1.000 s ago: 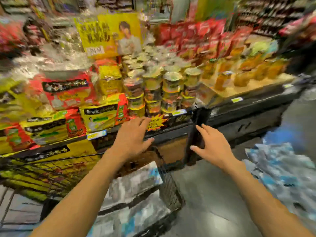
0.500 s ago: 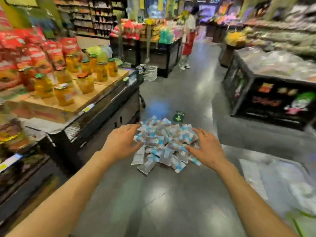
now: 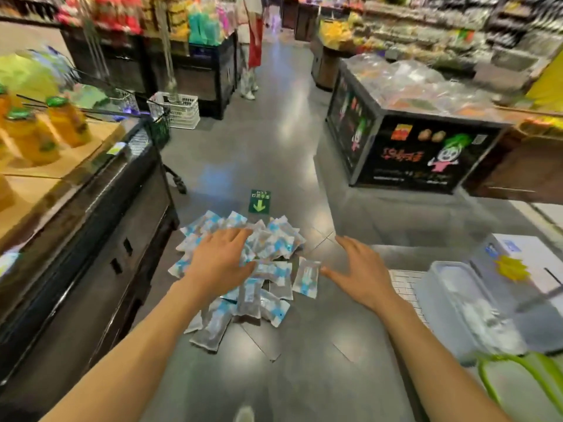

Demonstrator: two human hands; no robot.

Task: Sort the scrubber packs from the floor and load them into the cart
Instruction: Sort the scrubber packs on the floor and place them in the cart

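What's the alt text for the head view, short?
Both bare hands reach, fingers spread, toward a pile of blue-and-white scrubber packs on a grey shop-aisle floor; the left hand is over the pile, the right hand is beside it, empty. Display counters flank the aisle.

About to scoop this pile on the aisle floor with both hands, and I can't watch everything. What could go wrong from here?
1. The scrubber packs lie loosely overlapped; a wide scoop by the left hand and right hand may spill some.
2. The outlying pack could get left behind.
3. A bystander stands up the aisle; scattered packs look like a trip hazard.
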